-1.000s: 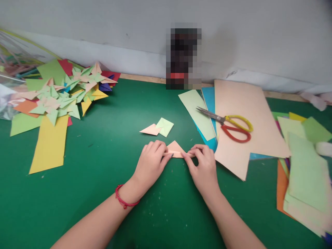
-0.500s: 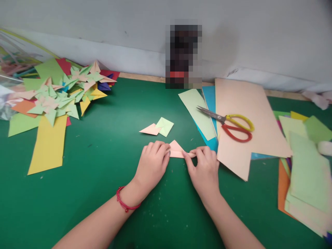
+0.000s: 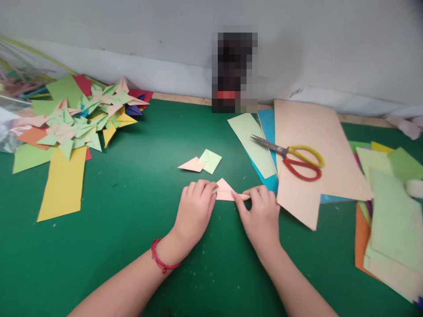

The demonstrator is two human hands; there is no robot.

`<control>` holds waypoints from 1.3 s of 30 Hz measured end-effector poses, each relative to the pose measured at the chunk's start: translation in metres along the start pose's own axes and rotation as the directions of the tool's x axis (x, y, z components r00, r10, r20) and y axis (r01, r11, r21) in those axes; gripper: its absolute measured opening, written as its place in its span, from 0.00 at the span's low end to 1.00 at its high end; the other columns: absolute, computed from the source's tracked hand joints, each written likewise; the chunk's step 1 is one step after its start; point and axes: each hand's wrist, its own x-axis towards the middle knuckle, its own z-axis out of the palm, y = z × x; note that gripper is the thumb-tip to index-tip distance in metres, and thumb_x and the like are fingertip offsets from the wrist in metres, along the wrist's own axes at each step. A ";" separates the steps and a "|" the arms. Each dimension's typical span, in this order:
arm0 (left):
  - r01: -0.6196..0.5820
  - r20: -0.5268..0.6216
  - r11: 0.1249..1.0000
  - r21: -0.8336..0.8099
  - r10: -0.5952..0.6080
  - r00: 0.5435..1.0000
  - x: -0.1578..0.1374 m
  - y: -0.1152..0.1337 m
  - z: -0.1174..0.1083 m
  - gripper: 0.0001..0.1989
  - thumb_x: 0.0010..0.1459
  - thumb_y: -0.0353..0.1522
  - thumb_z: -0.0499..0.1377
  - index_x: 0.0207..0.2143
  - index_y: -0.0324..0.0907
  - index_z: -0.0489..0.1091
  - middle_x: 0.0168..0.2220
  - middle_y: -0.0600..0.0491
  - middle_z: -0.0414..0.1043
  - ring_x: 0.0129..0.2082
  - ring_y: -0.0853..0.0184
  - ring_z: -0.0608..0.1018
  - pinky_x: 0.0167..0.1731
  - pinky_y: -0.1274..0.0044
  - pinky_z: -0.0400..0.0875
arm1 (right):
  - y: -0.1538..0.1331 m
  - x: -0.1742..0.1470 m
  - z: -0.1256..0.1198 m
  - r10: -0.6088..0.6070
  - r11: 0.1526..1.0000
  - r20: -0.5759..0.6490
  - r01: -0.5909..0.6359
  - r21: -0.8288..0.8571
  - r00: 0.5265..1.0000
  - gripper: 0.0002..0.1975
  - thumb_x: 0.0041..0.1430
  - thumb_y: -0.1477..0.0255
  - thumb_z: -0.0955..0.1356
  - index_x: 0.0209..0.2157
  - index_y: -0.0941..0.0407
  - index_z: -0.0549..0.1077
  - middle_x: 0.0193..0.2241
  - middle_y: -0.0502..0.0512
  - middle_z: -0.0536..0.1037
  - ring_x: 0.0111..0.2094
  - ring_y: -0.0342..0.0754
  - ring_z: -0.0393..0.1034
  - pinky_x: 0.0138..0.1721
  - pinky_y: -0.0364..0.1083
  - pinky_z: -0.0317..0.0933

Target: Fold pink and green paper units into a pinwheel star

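Observation:
Between my two hands lies a small folded piece of peach paper (image 3: 224, 192), with a triangular peak pointing away from me and a flat lower edge. My left hand (image 3: 195, 210) pinches its left end, fingers curled over the paper. At the other end my right hand (image 3: 261, 216) grips it, the thumb pressed on the fold; part of the paper is hidden under the fingers of both hands. Just beyond, on the green table (image 3: 132, 246), sits a folded light-green piece (image 3: 210, 161) touching a folded peach piece (image 3: 192, 164).
Scissors (image 3: 282, 152) with yellow and red handles rest on peach sheets (image 3: 307, 127) to the right. Several green sheets (image 3: 395, 220) pile up at the far right. Folded paper stars (image 3: 66, 127) and a yellow strip (image 3: 64, 185) lie at the left. A wall (image 3: 132, 26) rises behind the table.
Both hands keep their hold on the peach paper in nearly the same place. My left wrist has shifted very slightly to the right; the other things look unmoved.

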 end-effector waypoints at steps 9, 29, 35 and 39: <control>0.024 -0.002 0.999 -0.026 -0.024 1.000 0.001 0.000 0.000 0.08 0.60 0.29 0.50 0.42 0.42 0.66 0.39 0.50 0.69 0.36 0.63 0.68 0.33 0.71 0.60 | 0.000 0.000 0.001 -0.017 1.000 -0.004 0.017 -0.010 1.000 0.15 0.59 0.61 0.61 0.24 0.55 0.65 0.27 0.55 0.68 0.32 0.51 0.61 0.30 0.48 0.52; -0.049 -0.081 0.986 0.160 0.063 0.995 -0.006 0.010 0.002 0.07 0.60 0.27 0.51 0.37 0.44 0.67 0.39 0.51 0.71 0.37 0.64 0.69 0.39 0.68 0.53 | -0.002 0.001 -0.002 0.008 0.995 0.072 0.000 -0.100 0.997 0.17 0.60 0.59 0.60 0.25 0.56 0.66 0.28 0.55 0.67 0.32 0.50 0.61 0.30 0.47 0.51; -0.023 -0.016 0.998 0.054 0.024 1.000 0.001 0.006 0.001 0.07 0.61 0.29 0.50 0.38 0.43 0.67 0.36 0.53 0.71 0.35 0.66 0.69 0.39 0.70 0.53 | -0.002 0.001 -0.002 0.022 0.994 0.092 -0.012 -0.108 0.995 0.17 0.60 0.58 0.60 0.26 0.56 0.66 0.29 0.54 0.68 0.33 0.50 0.61 0.32 0.47 0.51; 0.014 0.004 1.000 -0.013 -0.014 1.000 0.005 0.006 0.001 0.05 0.60 0.31 0.51 0.36 0.42 0.66 0.35 0.54 0.70 0.35 0.66 0.69 0.38 0.70 0.53 | -0.002 0.000 -0.001 0.015 0.994 0.078 -0.007 -0.109 0.997 0.17 0.60 0.59 0.60 0.26 0.56 0.66 0.29 0.55 0.68 0.33 0.51 0.61 0.32 0.47 0.51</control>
